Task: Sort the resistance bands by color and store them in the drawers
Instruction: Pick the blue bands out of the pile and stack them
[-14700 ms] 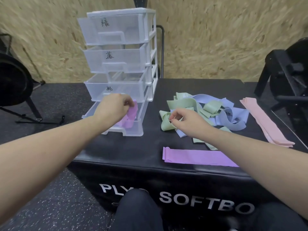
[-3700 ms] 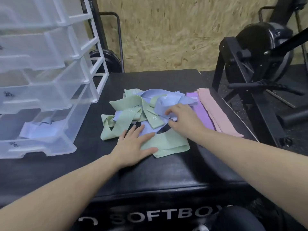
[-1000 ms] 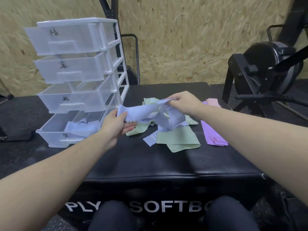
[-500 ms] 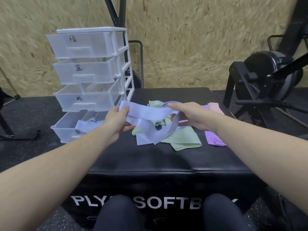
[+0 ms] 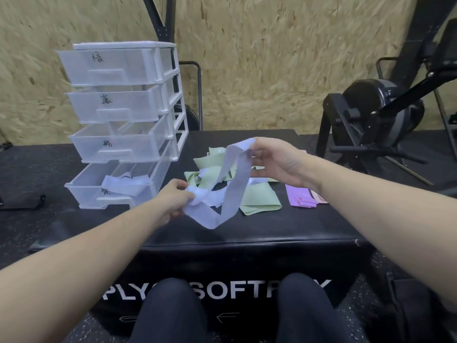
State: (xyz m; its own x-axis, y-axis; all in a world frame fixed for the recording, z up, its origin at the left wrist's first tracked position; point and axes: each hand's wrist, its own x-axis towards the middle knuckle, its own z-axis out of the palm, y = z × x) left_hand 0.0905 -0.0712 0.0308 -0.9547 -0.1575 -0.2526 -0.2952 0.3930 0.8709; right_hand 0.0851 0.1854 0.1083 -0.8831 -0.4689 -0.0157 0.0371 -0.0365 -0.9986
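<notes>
Both hands gripped one blue band (image 5: 232,179), left hand (image 5: 173,201) low, right hand (image 5: 274,159) high, above the green pile (image 5: 257,199) right of the drawer unit (image 5: 123,120).

One cam, head-worn, wide-angle; looks fwd and down, close over the black box (image 5: 247,231); knees at bottom edge.

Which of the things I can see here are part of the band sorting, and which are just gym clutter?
Part of the job:
- blue band held by left hand and right hand
- green bands
- purple band
- pink band
- drawer unit

Just there:
- black soft box
- black exercise machine
</notes>
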